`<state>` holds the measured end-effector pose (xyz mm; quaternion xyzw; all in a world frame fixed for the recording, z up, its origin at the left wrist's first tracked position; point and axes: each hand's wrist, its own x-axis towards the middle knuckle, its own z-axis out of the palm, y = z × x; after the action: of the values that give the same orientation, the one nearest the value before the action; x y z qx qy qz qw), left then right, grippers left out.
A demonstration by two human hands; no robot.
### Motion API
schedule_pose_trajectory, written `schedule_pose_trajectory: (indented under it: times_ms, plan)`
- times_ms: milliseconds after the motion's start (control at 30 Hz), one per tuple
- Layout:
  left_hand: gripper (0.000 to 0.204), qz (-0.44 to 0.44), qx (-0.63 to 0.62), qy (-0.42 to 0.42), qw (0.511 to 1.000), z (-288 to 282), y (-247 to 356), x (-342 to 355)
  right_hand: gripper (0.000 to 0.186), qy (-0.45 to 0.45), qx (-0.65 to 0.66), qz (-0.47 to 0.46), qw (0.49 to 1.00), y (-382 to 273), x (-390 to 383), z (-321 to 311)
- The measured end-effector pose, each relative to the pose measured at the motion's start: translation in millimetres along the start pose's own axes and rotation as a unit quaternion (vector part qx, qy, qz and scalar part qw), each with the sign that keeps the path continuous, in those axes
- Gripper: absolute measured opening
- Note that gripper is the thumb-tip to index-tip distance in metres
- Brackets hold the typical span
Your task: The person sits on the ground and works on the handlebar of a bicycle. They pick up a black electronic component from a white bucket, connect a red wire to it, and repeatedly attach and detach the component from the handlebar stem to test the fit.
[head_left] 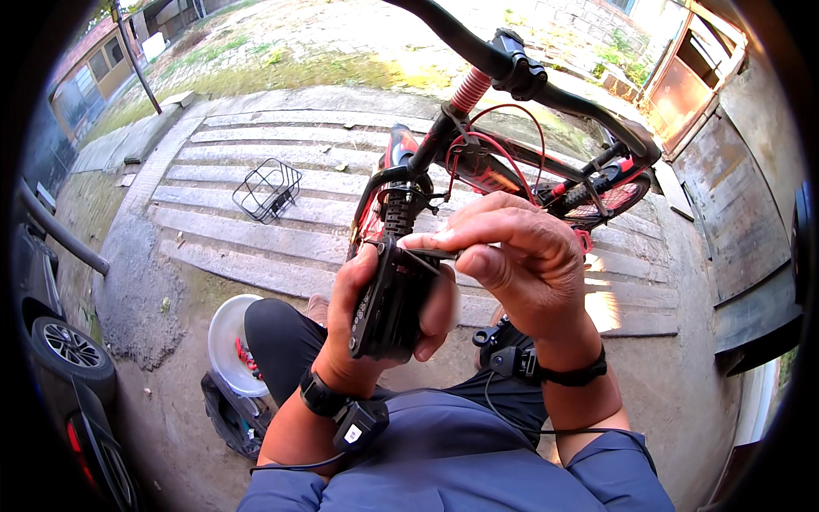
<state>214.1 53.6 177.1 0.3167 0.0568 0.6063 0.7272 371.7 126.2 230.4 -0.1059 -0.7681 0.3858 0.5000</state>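
My left hand is wrapped round a black block-shaped tool holder, held upright in front of my chest. A row of small silvery marks runs down its near side. Above it, the thumb and fingers of my right hand pinch a thin dark rod at the holder's top edge; whether the rod is attached there I cannot tell. Just beyond my hands stands a black and red bicycle, its front tyre partly hidden behind the holder and its handlebar reaching across the top.
A black wire basket lies on the slatted concrete, left of the bicycle. By my left knee stands a white bucket with red items inside, and a black bag beside it. A parked car is at far left, metal panels at right.
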Motion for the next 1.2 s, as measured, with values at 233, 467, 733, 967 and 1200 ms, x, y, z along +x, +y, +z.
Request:
schedule_pose_trajectory:
  times_ms: [233, 467, 733, 967, 1200]
  plan:
    - [0.07, 0.024, 0.124, 0.028, 0.992, 4, -6, 0, 0.011, 0.117, 0.062, 0.111, 0.985, 0, -12, 12]
    - [0.067, 0.002, 0.192, 0.018, 0.981, 1, -6, -9, 0.013, 0.094, 0.259, 0.197, 0.941, 8, -18, 4]
    - [0.052, -0.057, 0.185, 0.075, 0.978, -7, -6, -10, 0.01, 0.042, -0.032, 0.037, 0.998, 5, -19, -9]
    - [0.063, -0.101, 0.247, 0.102, 0.958, -15, -22, -12, 0.016, 0.01, -0.228, -0.02, 0.973, -1, -25, 2]
    - [0.06, -0.072, 0.241, 0.115, 0.961, -10, -26, -10, 0.019, 0.028, -0.203, -0.017, 0.979, -2, -32, 7]
